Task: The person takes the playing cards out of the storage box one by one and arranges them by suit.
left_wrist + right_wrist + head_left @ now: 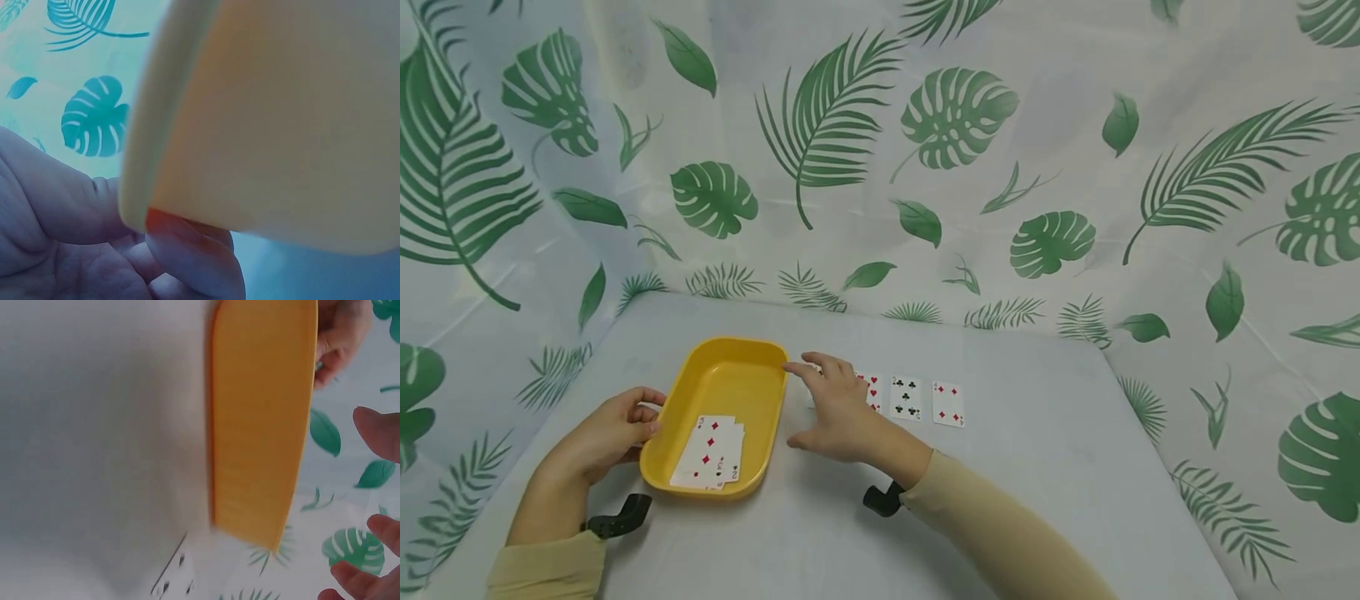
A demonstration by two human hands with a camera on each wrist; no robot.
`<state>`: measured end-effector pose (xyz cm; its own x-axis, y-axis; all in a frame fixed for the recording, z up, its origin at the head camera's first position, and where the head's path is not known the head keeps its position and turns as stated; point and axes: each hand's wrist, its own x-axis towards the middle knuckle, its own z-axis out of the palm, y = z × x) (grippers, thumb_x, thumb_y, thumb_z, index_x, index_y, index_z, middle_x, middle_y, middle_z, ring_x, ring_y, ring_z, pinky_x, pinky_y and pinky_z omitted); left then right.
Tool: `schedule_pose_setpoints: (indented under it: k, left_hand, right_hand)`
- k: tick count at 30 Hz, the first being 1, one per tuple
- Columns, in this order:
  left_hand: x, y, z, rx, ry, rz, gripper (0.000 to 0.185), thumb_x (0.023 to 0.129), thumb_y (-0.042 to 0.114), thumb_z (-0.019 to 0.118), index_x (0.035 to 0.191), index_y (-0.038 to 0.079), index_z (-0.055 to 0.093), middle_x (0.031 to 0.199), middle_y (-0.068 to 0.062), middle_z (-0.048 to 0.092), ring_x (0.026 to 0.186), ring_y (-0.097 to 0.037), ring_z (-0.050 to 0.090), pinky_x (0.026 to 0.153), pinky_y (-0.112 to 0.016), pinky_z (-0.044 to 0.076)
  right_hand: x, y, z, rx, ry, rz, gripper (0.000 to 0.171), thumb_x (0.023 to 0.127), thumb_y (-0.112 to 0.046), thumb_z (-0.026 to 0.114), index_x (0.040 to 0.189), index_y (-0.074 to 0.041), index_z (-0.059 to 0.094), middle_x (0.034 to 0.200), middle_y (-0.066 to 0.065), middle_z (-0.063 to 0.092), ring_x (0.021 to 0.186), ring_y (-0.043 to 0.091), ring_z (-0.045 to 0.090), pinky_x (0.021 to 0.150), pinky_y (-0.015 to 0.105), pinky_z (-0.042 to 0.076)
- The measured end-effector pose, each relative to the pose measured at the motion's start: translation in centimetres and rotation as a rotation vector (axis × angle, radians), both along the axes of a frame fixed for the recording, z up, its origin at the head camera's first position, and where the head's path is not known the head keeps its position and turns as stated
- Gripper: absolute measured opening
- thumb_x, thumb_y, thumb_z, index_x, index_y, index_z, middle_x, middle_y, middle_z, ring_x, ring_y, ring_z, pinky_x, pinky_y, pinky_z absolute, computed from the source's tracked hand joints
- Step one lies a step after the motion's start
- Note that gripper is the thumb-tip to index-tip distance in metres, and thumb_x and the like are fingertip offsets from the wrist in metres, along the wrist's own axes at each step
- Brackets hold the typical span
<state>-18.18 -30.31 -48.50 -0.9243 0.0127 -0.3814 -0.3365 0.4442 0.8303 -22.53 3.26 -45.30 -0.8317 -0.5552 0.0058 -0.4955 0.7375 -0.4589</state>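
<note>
A yellow plastic tray (751,375) sits on the left part of the table, with several overlapping playing cards (706,454) at its near end, a diamonds card on top. My left hand (617,425) holds the tray's left side; in the left wrist view its thumb and finger (194,256) pinch the rim. Beside the right rim, my right hand (842,412) is spread with thumb and fingers apart and nothing between them. Beyond it runs a row of face-up cards: a hearts card (872,392) partly covered by the hand, a clubs card (906,398) and a diamonds card (948,404).
The white tabletop (1037,483) reaches back to a curtain (850,125) printed with green leaves, which encloses the far side and both sides. Black wrist mounts (621,517) show under both forearms.
</note>
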Motion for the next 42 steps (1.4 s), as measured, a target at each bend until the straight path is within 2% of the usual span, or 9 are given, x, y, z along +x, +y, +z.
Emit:
schedule_pose_setpoints:
  k: [5,12,17,28,37,42]
  left_hand:
    - [0.1,-0.3,0.0,0.0,0.002,0.0,0.046,0.108,0.001,0.055,0.149,-0.008,0.036,0.103,-0.012,0.058,0.087,-0.023,0.061,0.072,-0.032,0.06]
    - [0.1,-0.2,-0.1,0.014,0.007,-0.01,0.044,0.107,0.0,0.055,0.147,-0.007,0.037,0.102,-0.012,0.058,0.085,-0.023,0.061,0.07,-0.032,0.059]
    - [-0.1,-0.2,-0.2,0.01,-0.001,0.0,0.044,0.106,-0.001,0.055,0.146,-0.007,0.037,0.101,-0.011,0.058,0.084,-0.023,0.061,0.07,-0.033,0.059]
    - [-0.1,-0.3,-0.4,0.032,0.014,-0.021,0.043,0.106,-0.002,0.055,0.145,-0.007,0.038,0.099,-0.01,0.059,0.083,-0.022,0.061,0.069,-0.033,0.059]
    - [0.0,-0.4,-0.3,0.036,0.016,-0.032,0.042,0.106,-0.002,0.055,0.144,-0.007,0.038,0.099,-0.01,0.06,0.085,-0.021,0.062,0.07,-0.033,0.059]
    - [0.1,-0.3,-0.1,0.048,0.02,-0.046,0.042,0.106,-0.002,0.055,0.144,-0.008,0.037,0.098,-0.009,0.059,0.083,-0.021,0.061,0.069,-0.032,0.058]
  right_hand:
    - [1.1,-2.9,-0.4,0.058,0.026,0.056,0.101,0.08,-0.04,0.095,0.164,-0.038,0.038,0.174,0.003,0.029,0.159,0.031,0.027,0.116,0.057,0.034]
    - [2.1,-6.1,-1.9,0.122,0.064,0.112,0.098,0.08,-0.043,0.094,0.162,-0.041,0.04,0.173,-0.002,0.03,0.156,0.028,0.029,0.109,0.048,0.035]
    - [2.4,-8.3,-2.7,0.17,0.093,0.131,0.095,0.081,-0.048,0.092,0.161,-0.043,0.04,0.172,-0.004,0.032,0.156,0.025,0.03,0.112,0.048,0.034]
    - [1.9,-10.8,-3.1,0.258,0.073,0.126,0.092,0.082,-0.049,0.091,0.16,-0.042,0.042,0.171,-0.002,0.034,0.158,0.028,0.028,0.126,0.053,0.03]
    - [1.7,-13.1,-2.9,0.413,0.042,0.144,0.091,0.08,-0.058,0.091,0.157,-0.044,0.045,0.162,-0.004,0.044,0.152,0.025,0.035,0.123,0.053,0.036]
    - [1.7,-13.7,-3.0,0.437,-0.006,0.142,0.089,0.08,-0.055,0.092,0.156,-0.042,0.047,0.151,-0.004,0.052,0.143,0.024,0.038,0.117,0.05,0.037]
